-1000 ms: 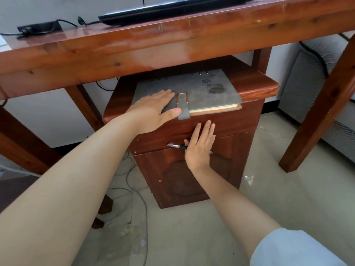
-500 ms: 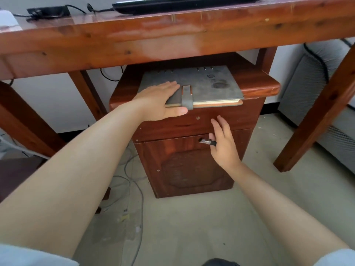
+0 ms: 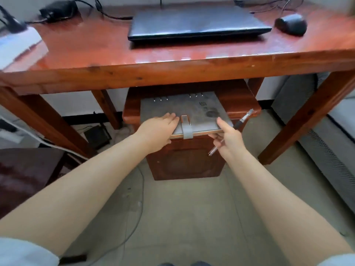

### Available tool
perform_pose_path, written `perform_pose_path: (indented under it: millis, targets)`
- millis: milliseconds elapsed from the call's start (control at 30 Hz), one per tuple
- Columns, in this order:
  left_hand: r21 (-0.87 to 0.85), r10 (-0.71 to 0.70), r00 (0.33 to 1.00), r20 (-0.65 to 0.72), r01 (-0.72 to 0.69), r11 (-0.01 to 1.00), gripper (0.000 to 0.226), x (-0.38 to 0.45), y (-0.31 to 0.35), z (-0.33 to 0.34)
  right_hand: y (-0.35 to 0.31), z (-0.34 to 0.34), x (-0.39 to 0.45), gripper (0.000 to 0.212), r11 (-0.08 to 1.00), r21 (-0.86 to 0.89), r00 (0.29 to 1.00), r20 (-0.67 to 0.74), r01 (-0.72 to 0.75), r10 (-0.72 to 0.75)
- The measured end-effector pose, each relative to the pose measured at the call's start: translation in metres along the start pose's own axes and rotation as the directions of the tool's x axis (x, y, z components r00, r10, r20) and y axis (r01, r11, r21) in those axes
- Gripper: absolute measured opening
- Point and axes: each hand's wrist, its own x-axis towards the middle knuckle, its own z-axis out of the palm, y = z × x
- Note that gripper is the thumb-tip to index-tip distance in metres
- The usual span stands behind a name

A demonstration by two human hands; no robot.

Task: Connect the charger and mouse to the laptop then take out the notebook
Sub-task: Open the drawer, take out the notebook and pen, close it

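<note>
A grey ring-bound notebook with a strap clasp lies on a small wooden cabinet under the desk. My left hand grips its front left edge, fingers on the cover. My right hand holds the front right corner, thumb on top, with a black and silver pen held between its fingers. On the desk above sit a closed dark laptop, a black mouse to its right, and a black charger brick at the back left with its cable running to the laptop.
A white box sits on the desk's left end. Desk legs flank the cabinet. Cables trail over the floor, with a black adapter near the left leg. A grey sofa stands at the right, a dark seat at the left.
My right hand picked the pen off the cabinet front and rose to the notebook's right corner. The view lifted, so the desk top now shows. My left hand stayed on the notebook.
</note>
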Motion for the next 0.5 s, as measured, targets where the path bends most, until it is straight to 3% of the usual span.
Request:
perform_pose_path:
  millis: [67, 133, 233, 333, 400, 433, 467, 500]
  targets:
    - [-0.087, 0.041, 0.991, 0.128, -0.03, 0.996, 0.081, -0.024, -0.004, -0.02, -0.009, 0.0, -0.025, 0.015, 1.0, -0.016, 1.0, 0.021, -0.019, 0.02]
    - [-0.275, 0.007, 0.986, 0.166, 0.04, 0.961, 0.077, -0.047, -0.014, -0.043, -0.023, 0.002, -0.051, 0.02, 0.998, -0.063, 0.998, 0.059, -0.031, 0.035]
    - [-0.512, -0.223, 0.958, 0.178, 0.284, 0.811, 0.071, -0.079, -0.034, -0.075, -0.052, 0.018, -0.091, 0.02, 0.988, -0.141, 0.991, 0.102, -0.068, 0.083]
    - [-0.631, -0.407, 0.819, 0.404, 0.572, 0.525, 0.072, -0.111, -0.054, -0.102, -0.081, 0.05, -0.127, 0.018, 0.975, -0.188, 0.972, 0.179, -0.117, 0.151]
    - [-0.707, -0.362, 0.707, 0.607, 0.689, 0.16, 0.065, -0.133, -0.067, -0.117, -0.099, 0.079, -0.147, 0.017, 0.966, -0.204, 0.959, 0.203, -0.157, 0.198]
    - [-0.727, -0.32, 0.677, 0.662, 0.684, -0.058, 0.06, -0.144, -0.071, -0.126, -0.107, 0.094, -0.154, 0.016, 0.964, -0.192, 0.956, 0.194, -0.183, 0.219]
    - [-0.736, -0.326, 0.666, 0.671, 0.65, -0.188, 0.053, -0.152, -0.074, -0.135, -0.115, 0.11, -0.159, 0.015, 0.962, -0.182, 0.957, 0.171, -0.204, 0.235]
    - [-0.756, -0.368, 0.664, 0.65, 0.615, -0.225, 0.046, -0.158, -0.079, -0.14, -0.121, 0.125, -0.16, 0.015, 0.959, -0.188, 0.961, 0.138, -0.214, 0.241]
